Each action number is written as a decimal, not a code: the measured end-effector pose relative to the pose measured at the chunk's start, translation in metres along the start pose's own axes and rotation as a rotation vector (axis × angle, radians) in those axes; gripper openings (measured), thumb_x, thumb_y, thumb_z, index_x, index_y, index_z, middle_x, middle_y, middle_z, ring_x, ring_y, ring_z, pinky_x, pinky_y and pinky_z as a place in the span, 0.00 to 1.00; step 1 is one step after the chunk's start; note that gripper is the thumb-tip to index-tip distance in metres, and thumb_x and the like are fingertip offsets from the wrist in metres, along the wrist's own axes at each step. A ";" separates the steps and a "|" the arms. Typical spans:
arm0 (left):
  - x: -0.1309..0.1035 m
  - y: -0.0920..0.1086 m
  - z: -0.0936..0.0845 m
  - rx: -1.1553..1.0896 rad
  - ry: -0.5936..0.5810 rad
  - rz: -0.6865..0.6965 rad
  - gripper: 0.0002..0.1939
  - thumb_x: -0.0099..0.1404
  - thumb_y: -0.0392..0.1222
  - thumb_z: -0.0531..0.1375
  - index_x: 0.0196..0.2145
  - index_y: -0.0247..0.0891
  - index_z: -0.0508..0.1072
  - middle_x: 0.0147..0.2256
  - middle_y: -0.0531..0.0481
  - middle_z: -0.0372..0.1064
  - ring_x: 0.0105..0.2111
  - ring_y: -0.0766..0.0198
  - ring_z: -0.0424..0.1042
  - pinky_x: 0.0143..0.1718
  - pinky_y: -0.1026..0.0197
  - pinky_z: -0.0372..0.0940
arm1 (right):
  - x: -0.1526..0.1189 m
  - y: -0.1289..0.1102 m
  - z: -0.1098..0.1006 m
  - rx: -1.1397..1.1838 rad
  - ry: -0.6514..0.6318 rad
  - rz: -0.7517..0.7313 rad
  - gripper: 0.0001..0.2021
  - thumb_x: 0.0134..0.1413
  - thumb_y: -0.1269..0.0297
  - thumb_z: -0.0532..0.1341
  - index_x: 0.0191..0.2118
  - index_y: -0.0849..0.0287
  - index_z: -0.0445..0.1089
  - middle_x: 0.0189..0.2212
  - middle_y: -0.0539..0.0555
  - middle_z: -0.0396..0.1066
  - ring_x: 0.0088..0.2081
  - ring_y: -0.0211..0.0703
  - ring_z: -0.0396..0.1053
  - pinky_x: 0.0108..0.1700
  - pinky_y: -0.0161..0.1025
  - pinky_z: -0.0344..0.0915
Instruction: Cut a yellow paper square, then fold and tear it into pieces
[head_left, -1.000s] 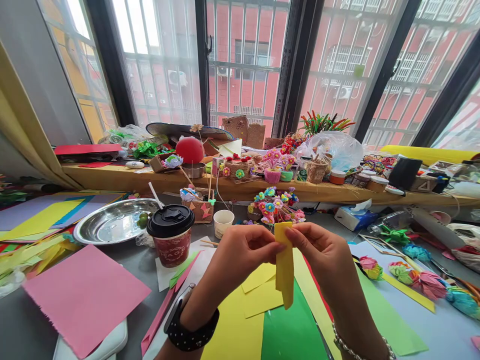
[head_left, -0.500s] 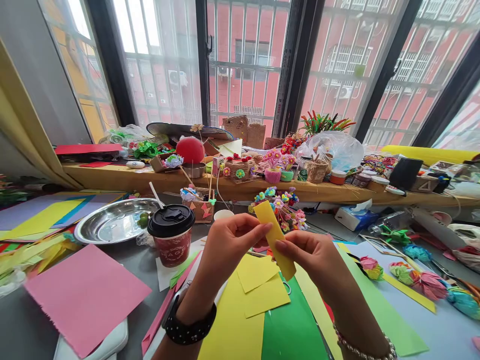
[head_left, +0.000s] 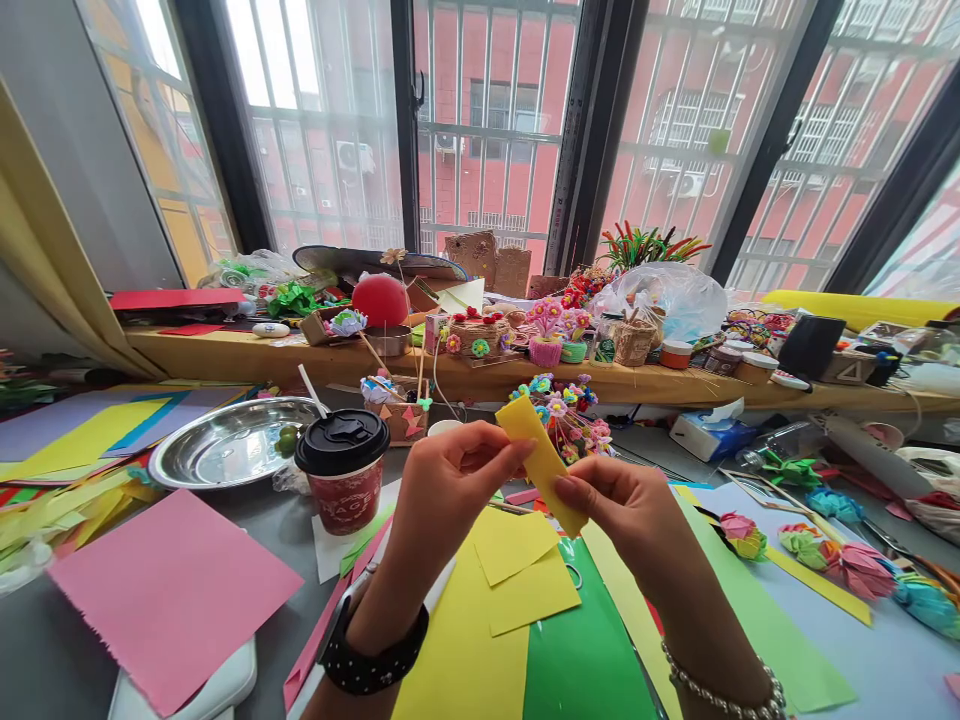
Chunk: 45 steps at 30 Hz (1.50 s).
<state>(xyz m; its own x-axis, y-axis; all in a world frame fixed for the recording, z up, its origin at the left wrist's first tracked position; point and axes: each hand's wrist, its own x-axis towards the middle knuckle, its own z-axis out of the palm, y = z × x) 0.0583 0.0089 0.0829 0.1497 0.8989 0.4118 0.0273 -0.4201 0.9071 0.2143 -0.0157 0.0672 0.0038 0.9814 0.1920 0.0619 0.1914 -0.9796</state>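
Between my hands a narrow piece of yellow paper (head_left: 541, 462), seemingly folded, slants from upper left to lower right. My left hand (head_left: 459, 478) pinches its left edge near the upper part, thumb on the near face. Lower down, my right hand (head_left: 616, 503) grips the right edge between thumb and fingers. Below the hands, two smaller yellow paper pieces (head_left: 534, 598) overlap on a larger yellow sheet (head_left: 457, 660). Beside that sheet lies a glossy green sheet (head_left: 589, 655). Part of a scissors-like handle loop (head_left: 574, 577) shows at the small pieces' edge; the rest is hidden.
Left of my hands stand a lidded paper cup (head_left: 343, 490) with a straw and a steel plate (head_left: 217, 455) holding small green fruits. A pink sheet (head_left: 176, 595) lies nearer. Paper flowers (head_left: 862, 570) rest on the right; crafts and jars (head_left: 675, 355) line the windowsill.
Both hands, with the yellow paper between them, have shifted slightly left and up. The paper's upper end now leans a little further left. Things on the table stay where they were.
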 end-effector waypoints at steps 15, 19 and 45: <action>-0.007 0.010 -0.012 0.857 -0.388 0.272 0.06 0.56 0.37 0.57 0.28 0.42 0.75 0.28 0.52 0.72 0.29 0.64 0.68 0.29 0.66 0.59 | -0.007 -0.002 0.001 -0.822 -0.167 -0.292 0.10 0.51 0.61 0.56 0.25 0.57 0.71 0.23 0.52 0.73 0.25 0.43 0.66 0.27 0.36 0.58; -0.010 0.009 -0.010 0.914 -0.404 0.332 0.07 0.58 0.36 0.55 0.29 0.42 0.74 0.28 0.53 0.72 0.28 0.65 0.68 0.29 0.66 0.57 | -0.011 -0.005 0.001 -0.872 -0.171 -0.335 0.10 0.52 0.60 0.55 0.26 0.57 0.70 0.24 0.52 0.72 0.25 0.42 0.66 0.27 0.36 0.58; -0.005 0.009 -0.021 0.987 -0.302 0.450 0.06 0.57 0.38 0.56 0.25 0.40 0.72 0.23 0.56 0.70 0.24 0.68 0.67 0.25 0.67 0.55 | -0.010 -0.012 -0.016 -0.768 -0.146 -0.342 0.05 0.48 0.68 0.59 0.25 0.57 0.71 0.22 0.47 0.72 0.25 0.36 0.66 0.28 0.31 0.58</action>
<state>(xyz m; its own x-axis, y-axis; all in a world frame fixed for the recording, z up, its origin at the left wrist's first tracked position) 0.0375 0.0029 0.0907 0.5725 0.6302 0.5245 0.6606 -0.7335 0.1602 0.2300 -0.0284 0.0778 -0.2637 0.8736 0.4090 0.6959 0.4659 -0.5465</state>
